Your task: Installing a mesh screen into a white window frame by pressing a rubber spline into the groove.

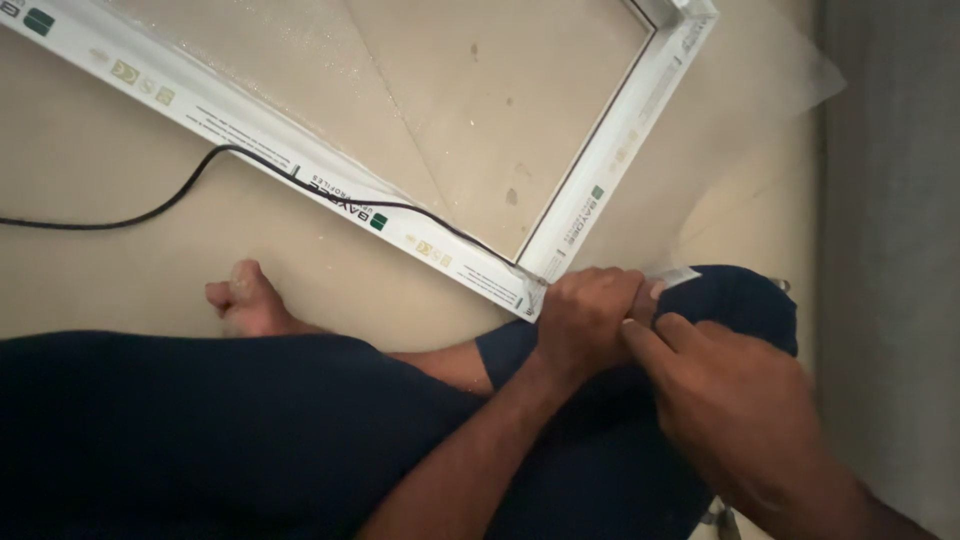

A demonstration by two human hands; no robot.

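A white window frame [300, 165] lies flat on the beige floor, its near corner [535, 280] just in front of my knee. My left hand [585, 320] is closed at that corner, and a short white film strip [675, 274] sticks out past its thumb. My right hand [735, 400] sits close beside it on the right. Its index finger reaches to the left hand's knuckles, and whatever its fingertips hold is hidden. Both hands rest over my leg in dark blue trousers [250, 430].
A black cable [170, 200] runs from the left over the floor and along the frame's near bar. My bare foot [245, 300] lies left of the hands. A clear plastic sheet [770, 90] is under the frame's far right corner. A grey surface [890, 250] lines the right side.
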